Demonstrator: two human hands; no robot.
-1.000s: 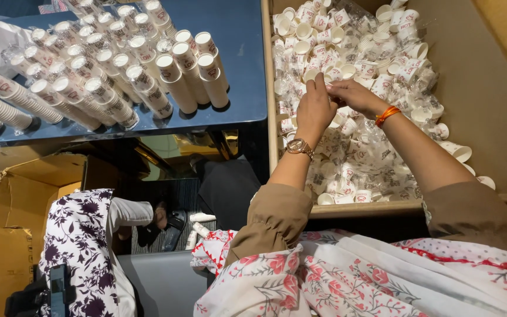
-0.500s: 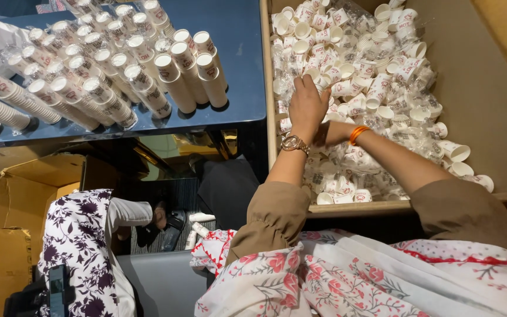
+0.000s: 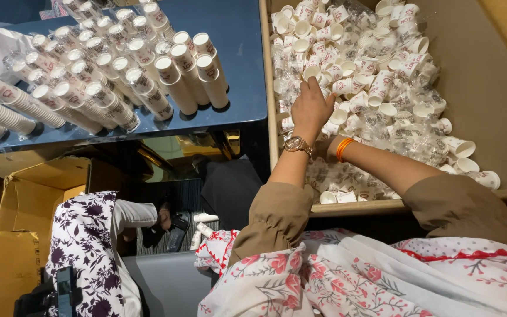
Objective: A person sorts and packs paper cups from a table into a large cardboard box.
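A large cardboard box holds a loose heap of white paper cups, many in clear plastic wrap. My left hand, with a wristwatch, reaches into the heap near the box's left wall. Its fingertips are pinched on a paper cup at the top of the pile. My right hand, with an orange bangle on the wrist, lies lower in the box. It crosses under my left wrist, which hides its fingers.
Left of the box, a glossy blue table carries rows of stacked cup sleeves. Another person in a dark floral dress sits at lower left beside open cardboard boxes. Black sandals lie on the floor.
My left hand has moved up the heap toward the box's left wall. My right hand has slid left, under my left wrist, and is now mostly hidden.
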